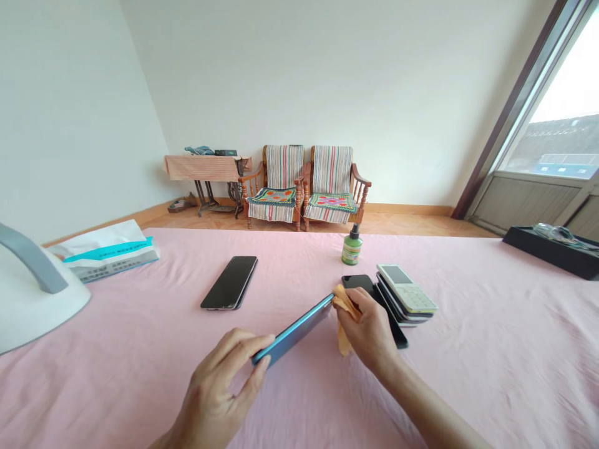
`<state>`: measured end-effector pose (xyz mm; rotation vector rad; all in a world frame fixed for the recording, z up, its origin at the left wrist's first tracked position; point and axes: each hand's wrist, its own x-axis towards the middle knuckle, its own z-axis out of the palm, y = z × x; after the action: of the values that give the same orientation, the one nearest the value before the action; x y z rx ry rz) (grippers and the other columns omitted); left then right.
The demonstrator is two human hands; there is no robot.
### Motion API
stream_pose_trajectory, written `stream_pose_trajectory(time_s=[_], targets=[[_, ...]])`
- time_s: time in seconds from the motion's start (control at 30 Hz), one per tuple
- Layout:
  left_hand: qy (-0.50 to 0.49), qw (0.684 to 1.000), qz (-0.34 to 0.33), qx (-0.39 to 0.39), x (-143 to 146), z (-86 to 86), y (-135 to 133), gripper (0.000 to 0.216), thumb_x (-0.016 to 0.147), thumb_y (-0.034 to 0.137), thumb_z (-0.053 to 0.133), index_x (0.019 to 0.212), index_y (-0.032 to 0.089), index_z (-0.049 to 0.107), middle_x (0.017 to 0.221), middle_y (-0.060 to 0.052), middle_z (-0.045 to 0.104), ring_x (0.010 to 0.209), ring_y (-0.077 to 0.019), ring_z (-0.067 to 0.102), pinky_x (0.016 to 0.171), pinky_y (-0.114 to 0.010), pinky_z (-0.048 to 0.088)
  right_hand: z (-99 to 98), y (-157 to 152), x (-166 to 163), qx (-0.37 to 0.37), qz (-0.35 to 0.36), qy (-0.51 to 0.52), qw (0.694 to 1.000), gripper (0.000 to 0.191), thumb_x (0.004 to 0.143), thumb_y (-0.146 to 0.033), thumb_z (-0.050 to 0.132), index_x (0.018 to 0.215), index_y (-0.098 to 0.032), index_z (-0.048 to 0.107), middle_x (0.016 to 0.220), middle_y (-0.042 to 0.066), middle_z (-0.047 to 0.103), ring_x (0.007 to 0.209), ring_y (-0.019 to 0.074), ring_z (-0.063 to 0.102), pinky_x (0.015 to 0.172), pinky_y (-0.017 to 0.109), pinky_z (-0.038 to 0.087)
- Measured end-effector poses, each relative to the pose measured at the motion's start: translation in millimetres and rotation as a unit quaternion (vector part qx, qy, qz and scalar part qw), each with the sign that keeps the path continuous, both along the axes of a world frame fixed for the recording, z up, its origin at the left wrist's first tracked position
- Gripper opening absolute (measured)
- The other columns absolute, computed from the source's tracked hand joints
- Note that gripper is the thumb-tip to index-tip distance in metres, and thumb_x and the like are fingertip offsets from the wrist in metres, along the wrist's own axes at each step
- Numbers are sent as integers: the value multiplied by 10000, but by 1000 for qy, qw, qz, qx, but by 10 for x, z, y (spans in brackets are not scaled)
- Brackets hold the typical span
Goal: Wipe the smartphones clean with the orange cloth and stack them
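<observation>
Between thumb and fingers, my left hand (224, 383) grips the near left end of a blue smartphone (294, 333), which is tilted up above the pink cloth. My right hand (369, 327) pinches an orange-yellow cloth (345, 308) against the phone's far right corner; part of the cloth hangs below the fingers. Just behind that hand lies a black phone (358, 282), partly covered by it. Beside it is a stack of phones with a white keypad phone (407, 288) on top. To the left, a dark smartphone (231, 284) lies flat, seemingly on another thin dark item.
A green spray bottle (352, 247) stands near the far edge of the pink tablecloth (154, 362). At left are a tissue pack (112, 249) and a white object with a grey handle (32, 293). A black tray (547, 249) sits far right. Two chairs (283, 187) stand beyond.
</observation>
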<state>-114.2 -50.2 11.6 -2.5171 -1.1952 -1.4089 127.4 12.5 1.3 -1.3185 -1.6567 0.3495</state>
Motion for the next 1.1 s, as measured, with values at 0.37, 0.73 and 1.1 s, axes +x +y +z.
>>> stream_pose_trajectory(time_s=[0.37, 0.73, 1.1], targets=[[92, 980, 124, 123, -106, 53, 135, 160, 863, 151, 597, 1012, 177, 646, 843, -49, 654, 806, -221, 606, 791, -389, 444, -4, -139, -159, -49, 20, 21, 998, 203, 838, -272, 521, 655, -184, 525, 621, -37, 435, 556, 123, 455, 517, 222, 335], [183, 972, 80, 126, 124, 75, 120, 223, 922, 60, 498, 1119, 90, 596, 855, -69, 621, 773, -180, 554, 700, -320, 469, -11, -232, -198, -8, 46, 37, 998, 173, 833, -175, 505, 662, -179, 531, 663, -23, 467, 579, 112, 479, 544, 217, 326], [109, 988, 42, 104, 106, 33, 161, 194, 910, 55, 528, 1088, 89, 596, 843, -54, 579, 769, -160, 539, 687, -285, 455, -24, -172, -173, -13, 65, 1, 998, 246, 783, -77, 522, 569, -178, 454, 643, -23, 476, 578, 98, 483, 538, 197, 315]])
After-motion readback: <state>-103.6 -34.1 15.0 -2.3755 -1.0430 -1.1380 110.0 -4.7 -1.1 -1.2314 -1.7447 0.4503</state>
